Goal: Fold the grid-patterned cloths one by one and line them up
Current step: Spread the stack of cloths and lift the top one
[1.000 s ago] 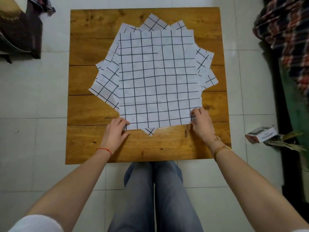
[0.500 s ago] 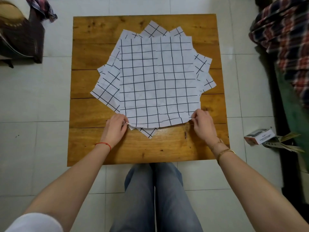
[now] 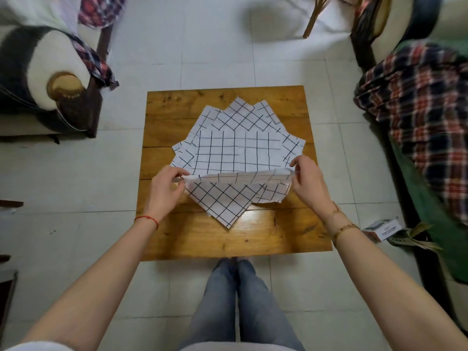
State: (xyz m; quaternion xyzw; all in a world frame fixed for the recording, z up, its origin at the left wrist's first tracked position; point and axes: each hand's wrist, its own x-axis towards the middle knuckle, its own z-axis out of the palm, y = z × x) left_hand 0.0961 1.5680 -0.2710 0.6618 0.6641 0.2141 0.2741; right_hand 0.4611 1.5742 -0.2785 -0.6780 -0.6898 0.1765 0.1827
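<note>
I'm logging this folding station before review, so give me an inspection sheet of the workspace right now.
Surface: wooden table, near strip bare.
Job's things: top grid cloth, near edge lifted off the fanned pile of grid cloths; none folded yet.
Clutter: nothing seen on the table.
Grippers: left hand and right hand each pinch a near corner of the top cloth.
Cables: nothing seen.
Surroundings: tiled floor; plaid blanket at right; small box on the floor; armchair at left.
</note>
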